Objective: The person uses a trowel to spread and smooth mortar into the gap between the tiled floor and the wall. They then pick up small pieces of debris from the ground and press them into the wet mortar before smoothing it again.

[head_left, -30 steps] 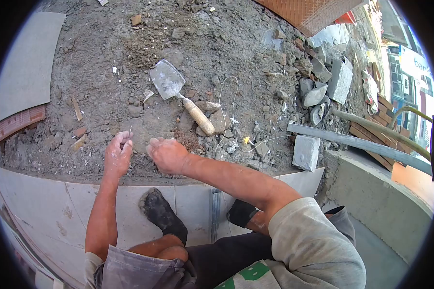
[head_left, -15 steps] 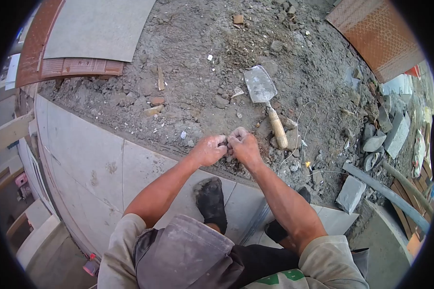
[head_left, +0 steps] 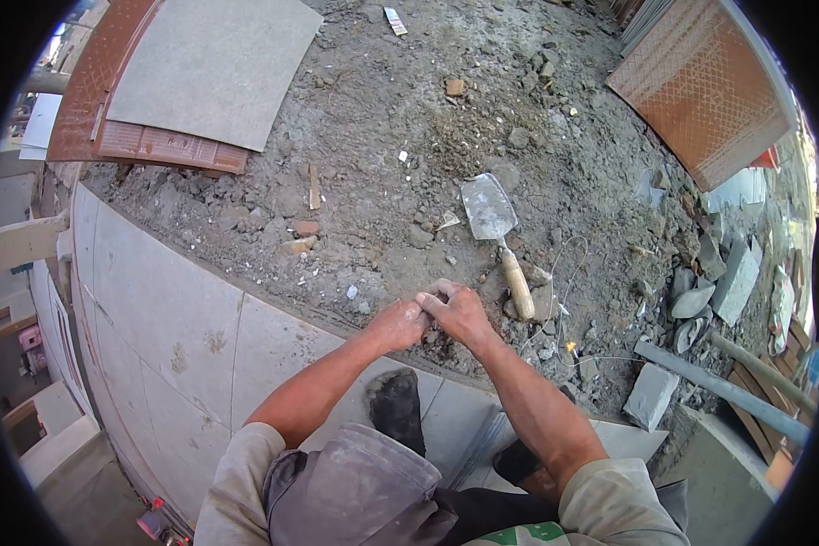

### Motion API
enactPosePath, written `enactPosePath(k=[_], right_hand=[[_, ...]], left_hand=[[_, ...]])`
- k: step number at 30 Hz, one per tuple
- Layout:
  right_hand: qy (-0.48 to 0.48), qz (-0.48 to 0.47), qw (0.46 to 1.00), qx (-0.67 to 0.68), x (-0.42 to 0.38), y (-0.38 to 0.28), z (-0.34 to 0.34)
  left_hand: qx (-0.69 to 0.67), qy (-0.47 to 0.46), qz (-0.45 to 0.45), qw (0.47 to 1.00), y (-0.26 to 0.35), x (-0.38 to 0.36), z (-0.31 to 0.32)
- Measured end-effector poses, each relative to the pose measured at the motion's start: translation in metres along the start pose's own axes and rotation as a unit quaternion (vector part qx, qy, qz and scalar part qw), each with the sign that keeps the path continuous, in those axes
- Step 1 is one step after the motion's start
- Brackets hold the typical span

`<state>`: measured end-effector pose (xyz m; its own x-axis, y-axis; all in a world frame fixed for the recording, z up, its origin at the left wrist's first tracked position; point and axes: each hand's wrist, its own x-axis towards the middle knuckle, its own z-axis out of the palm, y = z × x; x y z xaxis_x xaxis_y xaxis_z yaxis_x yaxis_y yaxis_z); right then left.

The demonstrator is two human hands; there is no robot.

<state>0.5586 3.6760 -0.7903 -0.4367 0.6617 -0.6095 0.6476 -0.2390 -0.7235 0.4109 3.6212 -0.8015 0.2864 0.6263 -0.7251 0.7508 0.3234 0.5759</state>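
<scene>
left hand [head_left: 399,324]: closed, pinching something too small to tell
right hand [head_left: 460,312]: fingers curled onto the left's, contents hidden
advice: keep both steady, low over the dirt [head_left: 373,164], clear of the trowel [head_left: 496,229]

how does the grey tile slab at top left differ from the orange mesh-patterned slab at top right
The grey flat tile slab is plain and smooth-looking, while the orange slab with a diamond mesh pattern is textured. The grey one rests on a reddish ribbed tile whose edge sticks out beneath it; the orange one lies by the rubble at the right. Both are flat, roughly rectangular and far from the left hand and right hand.
</scene>
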Motion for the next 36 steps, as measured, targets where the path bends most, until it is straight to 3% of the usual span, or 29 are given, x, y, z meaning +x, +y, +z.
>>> enactPosePath(k=[2,6,9,11,12,13,18,21,23,24,26,29,32,35,36], right_hand=[[0.003,0.007,1.0,-0.013,-0.001,-0.002,-0.006],[-0.032,-0.002,0.999,-0.023,0.0,0.001,-0.004],[-0.014,-0.054,0.997,-0.046,-0.007,-0.002,-0.01],[0.009,-0.077,0.996,-0.049,-0.007,-0.004,-0.007],[0.013,-0.08,0.994,-0.067,-0.006,-0.003,-0.002],[0.02,-0.08,0.993,-0.087,-0.005,-0.001,0.002],[0.036,-0.045,0.992,-0.111,-0.001,0.013,0.014],[0.005,-0.044,0.994,-0.098,-0.009,0.012,0.009],[-0.004,-0.047,0.997,-0.063,-0.01,0.015,0.007],[-0.004,-0.046,0.997,-0.062,-0.01,0.016,0.005],[0.072,-0.069,0.995,-0.015,-0.011,0.02,0.0],[0.077,0.089,0.968,0.223,-0.014,0.009,-0.014],[0.159,0.076,0.9,0.399,-0.008,0.009,-0.01],[0.176,0.019,0.87,0.461,-0.008,-0.005,0.003],[0.158,0.028,0.889,0.43,-0.006,-0.006,0.01]], left_hand=[[-0.126,-0.023,-0.041,0.991,0.009,-0.01,-0.009],[-0.181,-0.004,-0.017,0.983,0.013,-0.019,-0.018],[-0.142,0.032,0.009,0.989,-0.003,-0.011,-0.017],[-0.077,0.119,0.047,0.989,-0.02,-0.001,-0.007],[-0.126,0.088,0.002,0.988,-0.003,-0.009,-0.017],[-0.123,0.075,0.015,0.989,-0.001,-0.008,-0.016],[0.041,0.105,0.039,0.993,-0.013,-0.005,0.001],[-0.064,0.065,0.034,0.995,-0.003,-0.012,-0.003],[-0.233,-0.023,-0.068,0.97,0.005,-0.015,-0.009],[-0.233,-0.024,-0.069,0.97,0.007,-0.014,-0.01],[-0.367,-0.028,-0.082,0.926,0.009,-0.013,-0.014],[-0.445,0.011,-0.062,0.894,0.004,-0.014,-0.023],[-0.479,0.033,-0.055,0.876,0.002,-0.013,-0.033],[-0.521,0.019,-0.044,0.852,-0.001,-0.004,-0.025],[-0.565,0.018,-0.034,0.824,-0.007,0.002,-0.017]])
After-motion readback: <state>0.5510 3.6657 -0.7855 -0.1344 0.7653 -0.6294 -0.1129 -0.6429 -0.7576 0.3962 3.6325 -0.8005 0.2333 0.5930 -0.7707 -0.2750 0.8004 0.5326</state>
